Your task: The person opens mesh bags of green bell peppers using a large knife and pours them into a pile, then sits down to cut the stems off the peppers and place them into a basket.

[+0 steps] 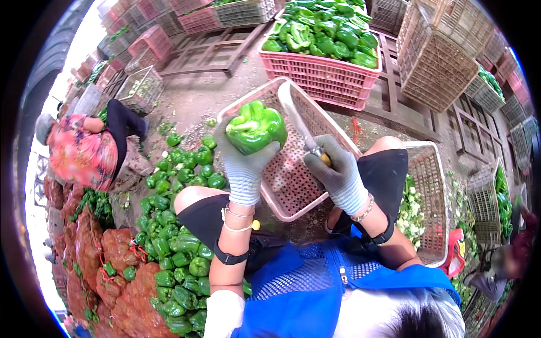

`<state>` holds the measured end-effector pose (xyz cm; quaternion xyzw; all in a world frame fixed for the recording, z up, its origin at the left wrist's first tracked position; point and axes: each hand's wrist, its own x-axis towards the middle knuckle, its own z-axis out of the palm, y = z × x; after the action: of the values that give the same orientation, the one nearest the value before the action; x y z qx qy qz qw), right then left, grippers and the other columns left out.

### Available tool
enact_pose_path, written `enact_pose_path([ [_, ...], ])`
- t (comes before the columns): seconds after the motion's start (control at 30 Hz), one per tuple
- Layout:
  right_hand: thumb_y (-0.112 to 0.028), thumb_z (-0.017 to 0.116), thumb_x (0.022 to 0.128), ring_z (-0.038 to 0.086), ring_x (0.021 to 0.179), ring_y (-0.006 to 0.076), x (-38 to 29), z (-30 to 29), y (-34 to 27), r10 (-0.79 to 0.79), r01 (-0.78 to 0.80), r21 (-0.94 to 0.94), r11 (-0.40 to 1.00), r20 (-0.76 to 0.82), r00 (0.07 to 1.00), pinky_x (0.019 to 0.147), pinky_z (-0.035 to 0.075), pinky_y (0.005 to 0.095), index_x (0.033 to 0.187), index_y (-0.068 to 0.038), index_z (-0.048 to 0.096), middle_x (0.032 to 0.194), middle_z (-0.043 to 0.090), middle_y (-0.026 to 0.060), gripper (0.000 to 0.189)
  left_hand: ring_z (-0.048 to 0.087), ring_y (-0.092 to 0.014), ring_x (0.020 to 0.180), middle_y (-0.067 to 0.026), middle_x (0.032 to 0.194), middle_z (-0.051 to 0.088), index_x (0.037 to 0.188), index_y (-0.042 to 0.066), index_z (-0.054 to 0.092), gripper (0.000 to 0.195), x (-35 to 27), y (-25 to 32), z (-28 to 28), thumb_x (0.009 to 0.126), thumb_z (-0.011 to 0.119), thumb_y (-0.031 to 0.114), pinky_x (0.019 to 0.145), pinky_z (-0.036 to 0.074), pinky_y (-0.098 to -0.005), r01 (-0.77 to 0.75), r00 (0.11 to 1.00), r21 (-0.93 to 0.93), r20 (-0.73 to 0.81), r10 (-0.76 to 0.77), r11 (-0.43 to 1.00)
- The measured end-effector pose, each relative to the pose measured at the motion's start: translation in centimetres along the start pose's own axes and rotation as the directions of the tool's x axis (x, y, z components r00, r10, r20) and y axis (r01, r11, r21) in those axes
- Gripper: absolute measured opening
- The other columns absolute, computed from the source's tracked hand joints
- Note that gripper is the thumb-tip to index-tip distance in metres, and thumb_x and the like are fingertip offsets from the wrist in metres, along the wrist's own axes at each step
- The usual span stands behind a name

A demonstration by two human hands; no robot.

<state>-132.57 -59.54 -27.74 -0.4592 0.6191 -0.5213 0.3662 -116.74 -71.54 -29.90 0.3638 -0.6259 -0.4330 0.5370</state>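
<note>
My left hand (245,162), in a grey-coated work glove, holds a green bell pepper (258,128) with its stem side facing up and left. In my right hand (336,171), gloved the same way, is a knife (296,116) gripped by its handle, its blade pointing up and away, apart from the pepper. Both hands are above a pink plastic crate (284,219) between my knees; the part of its floor that shows holds nothing. A large heap of whole green bell peppers (181,249) lies on the ground at my left.
A pink crate (317,76) full of green peppers stands ahead on a wooden pallet (393,101). At my right is a crate (435,203) with pale pepper cores (410,207). Red mesh sacks (135,295) lie left, near a seated person (84,148). Another person (513,257) is far right.
</note>
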Motion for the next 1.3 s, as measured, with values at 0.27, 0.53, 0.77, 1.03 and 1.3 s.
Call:
enact_pose_path([
  [0.27,-0.017,0.062,0.093,0.063,0.072,0.0125,2.1,-0.6,3.8,0.054,-0.055,0.428,0.902,0.014,0.998,0.069,0.052,0.0243,0.113,-0.001,0.057,0.089,0.062,0.0077,0.027,0.053,-0.022,0.111,-0.0123,0.122,0.047,0.132,0.002,0.035,0.088,-1.3,-3.0,1.4,0.058,0.083,0.001,0.1,0.045,-0.0331,0.038,0.996,0.13,0.08,-0.048,0.991],
  [0.53,-0.013,0.06,0.092,0.064,0.077,0.0172,2.2,0.9,4.2,-0.128,0.116,-0.197,0.973,-0.045,0.991,0.067,0.05,0.0305,0.123,-0.002,0.053,0.086,0.066,0.0064,0.034,0.05,-0.023,0.112,-0.0112,0.121,0.045,0.13,0.004,0.037,0.084,-1.2,-4.3,2.1,0.056,0.076,-0.005,0.099,0.044,-0.0329,0.033,0.999,0.02,0.007,-0.034,0.999],
  [0.77,-0.016,0.061,0.092,0.066,0.076,0.0329,2.7,2.4,3.9,-0.023,0.059,-0.338,0.939,0.108,0.994,0.067,0.049,0.0402,0.103,-0.003,0.061,0.081,0.064,0.0184,0.017,0.05,-0.027,0.11,-0.0112,0.116,0.045,0.127,0.004,0.04,0.083,-1.5,-5.8,1.9,0.053,0.076,-0.003,0.099,0.043,-0.0347,0.036,0.999,0.108,-0.034,-0.033,0.993],
  [1.03,-0.017,0.061,0.091,0.062,0.068,0.0386,2.9,2.5,4.2,-0.004,0.055,-0.384,0.922,0.131,0.991,0.061,0.048,0.0424,0.093,-0.001,0.059,0.074,0.062,0.0212,0.017,0.051,-0.028,0.107,-0.012,0.114,0.047,0.124,0.005,0.042,0.08,-1.5,-6.3,2.4,0.054,0.081,0.004,0.096,0.043,-0.0366,0.029,1.0,0.101,-0.009,-0.028,0.994],
  [1.3,-0.018,0.058,0.092,0.063,0.07,0.0409,3.1,3.2,6.4,0.006,0.035,-0.495,0.868,0.08,0.997,0.06,0.047,0.0484,0.089,0.0,0.055,0.075,0.06,0.0254,0.019,0.052,-0.026,0.106,-0.0113,0.113,0.047,0.122,0.005,0.043,0.08,-1.9,-6.3,2.3,0.052,0.082,0.003,0.095,0.044,-0.0366,0.088,0.995,0.046,0.044,-0.09,0.995],
])
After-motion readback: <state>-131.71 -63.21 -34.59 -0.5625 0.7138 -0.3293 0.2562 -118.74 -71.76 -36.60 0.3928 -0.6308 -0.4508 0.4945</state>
